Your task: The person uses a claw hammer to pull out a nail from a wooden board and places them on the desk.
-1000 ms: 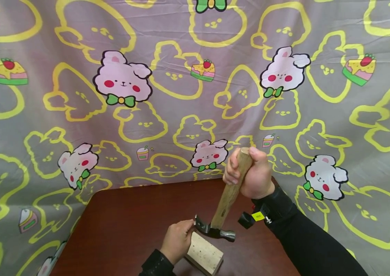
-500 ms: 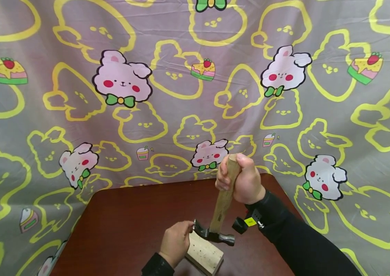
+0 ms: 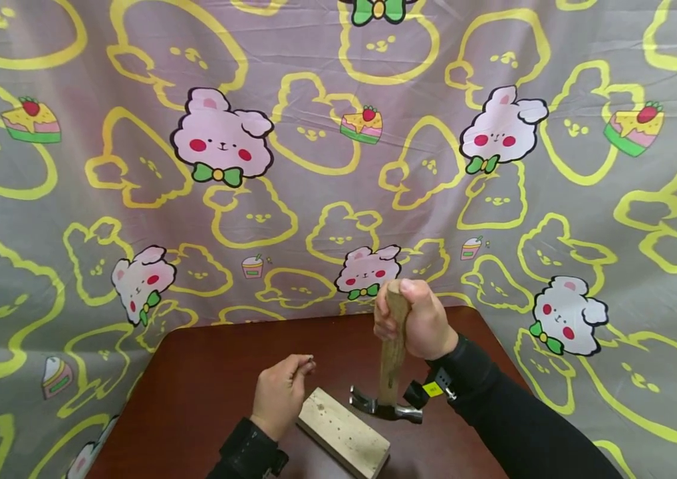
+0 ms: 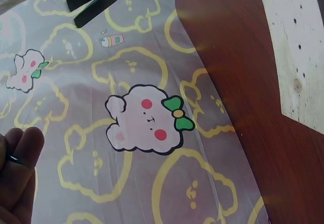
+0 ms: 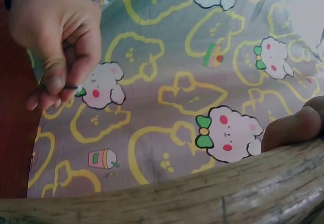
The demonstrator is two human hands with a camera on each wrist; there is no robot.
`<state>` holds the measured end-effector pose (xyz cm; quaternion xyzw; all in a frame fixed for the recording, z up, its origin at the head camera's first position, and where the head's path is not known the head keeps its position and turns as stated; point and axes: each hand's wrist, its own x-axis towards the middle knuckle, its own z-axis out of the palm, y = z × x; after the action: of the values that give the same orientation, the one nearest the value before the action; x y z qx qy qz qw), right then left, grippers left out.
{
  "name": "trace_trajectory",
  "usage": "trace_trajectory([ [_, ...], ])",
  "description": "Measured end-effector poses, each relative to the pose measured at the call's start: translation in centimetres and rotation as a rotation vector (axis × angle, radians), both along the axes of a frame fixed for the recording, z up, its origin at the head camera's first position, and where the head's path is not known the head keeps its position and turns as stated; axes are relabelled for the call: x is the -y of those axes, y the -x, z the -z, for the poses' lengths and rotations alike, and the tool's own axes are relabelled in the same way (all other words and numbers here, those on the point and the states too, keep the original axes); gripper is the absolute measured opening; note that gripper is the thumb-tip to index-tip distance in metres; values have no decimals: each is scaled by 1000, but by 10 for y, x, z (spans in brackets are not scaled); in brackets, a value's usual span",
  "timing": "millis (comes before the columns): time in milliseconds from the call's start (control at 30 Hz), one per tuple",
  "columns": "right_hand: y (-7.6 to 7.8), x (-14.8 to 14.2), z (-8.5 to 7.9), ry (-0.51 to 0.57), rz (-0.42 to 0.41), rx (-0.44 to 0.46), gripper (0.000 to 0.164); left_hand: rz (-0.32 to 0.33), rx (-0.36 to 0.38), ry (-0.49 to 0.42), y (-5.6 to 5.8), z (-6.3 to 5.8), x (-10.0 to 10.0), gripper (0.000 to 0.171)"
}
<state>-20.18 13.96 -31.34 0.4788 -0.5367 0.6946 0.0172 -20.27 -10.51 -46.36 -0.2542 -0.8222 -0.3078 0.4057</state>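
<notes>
My right hand (image 3: 425, 326) grips the wooden handle of a claw hammer (image 3: 391, 372). Its metal head hangs low, claw to the left, just right of a pale wooden block (image 3: 344, 431) dotted with small holes. Left of the block's far end, my left hand (image 3: 281, 392) is raised and pinches a nail (image 5: 72, 87) between thumb and finger. In the left wrist view the nail (image 4: 14, 159) shows as a thin dark shaft at the fingers, and the hammer's claw (image 4: 96, 1) is at the top. The hammer's handle (image 5: 223, 183) crosses the bottom of the right wrist view.
The block lies on a dark red-brown table (image 3: 213, 372) with rounded far corners. Behind and to the sides hangs a grey patterned cloth (image 3: 314, 166), close to the table's edges. A small black camera (image 3: 416, 394) sits at my right wrist.
My left hand has moved up and left, away from the hammer's claw, with the nail in its fingers. The hammer first tilted more upright, then its head shifted slightly right, uncovering more of the block.
</notes>
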Motion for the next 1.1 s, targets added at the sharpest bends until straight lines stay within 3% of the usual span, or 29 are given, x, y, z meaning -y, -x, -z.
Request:
trace_trajectory([
  [200, 2, -5, 3, 19, 16, 34, 47, -29, 53, -24, 1, 0, 12, 16],
  [667, 7, -17, 11, 22, 29, 79, 47, -200, 235, -56, -12, 2, 61, 11],
  [900, 8, -23, 10, 26, 35, 86, 48, -351, 449, -45, -19, 5, 85, 8],
  [1000, 10, -26, 10, 23, 31, 76, 47, -394, 545, -40, -21, 5, 93, 13],
  [1100, 11, -28, 12, 16, 26, 80, 47, -411, 592, -28, -23, 8, 102, 15],
])
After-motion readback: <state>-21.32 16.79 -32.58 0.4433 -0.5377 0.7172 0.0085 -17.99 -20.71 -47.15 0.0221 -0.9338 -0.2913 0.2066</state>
